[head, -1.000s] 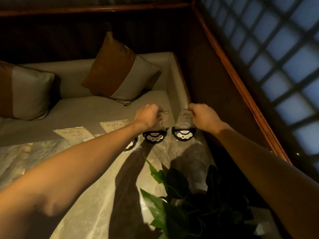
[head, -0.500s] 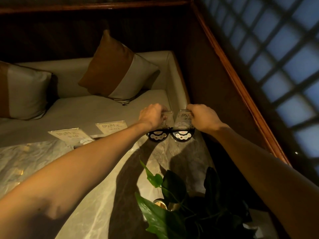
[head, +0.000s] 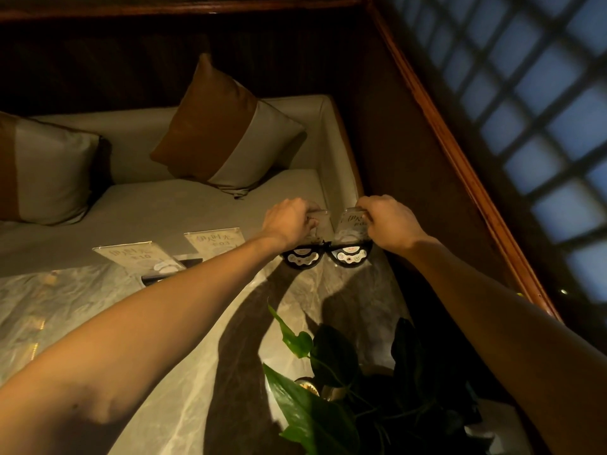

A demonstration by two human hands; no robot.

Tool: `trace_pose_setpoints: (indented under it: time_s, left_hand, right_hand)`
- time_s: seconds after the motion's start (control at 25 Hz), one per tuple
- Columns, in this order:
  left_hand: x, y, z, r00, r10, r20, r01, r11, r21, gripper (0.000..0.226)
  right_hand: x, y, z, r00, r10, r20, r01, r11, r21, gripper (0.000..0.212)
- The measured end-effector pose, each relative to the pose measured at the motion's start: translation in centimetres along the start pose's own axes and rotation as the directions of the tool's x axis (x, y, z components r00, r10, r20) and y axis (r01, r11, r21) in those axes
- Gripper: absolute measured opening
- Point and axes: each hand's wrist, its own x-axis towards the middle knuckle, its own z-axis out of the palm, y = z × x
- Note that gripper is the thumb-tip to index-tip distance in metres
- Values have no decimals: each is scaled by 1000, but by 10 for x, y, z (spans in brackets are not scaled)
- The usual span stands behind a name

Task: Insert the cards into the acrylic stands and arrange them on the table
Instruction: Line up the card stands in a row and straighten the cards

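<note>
Since a second ago the left hand (head: 289,221) and right hand (head: 389,223), fingers pinching the tops of two acrylic stands (head: 351,233), have slid them together at the table's (head: 197,372) far edge, nearly arranged.

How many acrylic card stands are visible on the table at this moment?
4, in a row along the table's far edge: far-left stand, second stand, third stand under the left hand, fourth stand in the right hand. The arms could hide others.
</note>
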Motion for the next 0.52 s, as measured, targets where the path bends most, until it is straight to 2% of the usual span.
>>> trace_pose_setpoints:
  time_s: [0.2,0.52]
  left_hand:
    - [0,-2,6,999,26,-25,-26,1000,15,32]
    - [-2,-6,8,997,61,-54,-60,998,22,28]
  right_hand:
    - [2,0,2,999,28,22,-28,999,18,27]
    - [5,-3,-2,997,55,45,-54,998,-20,29]
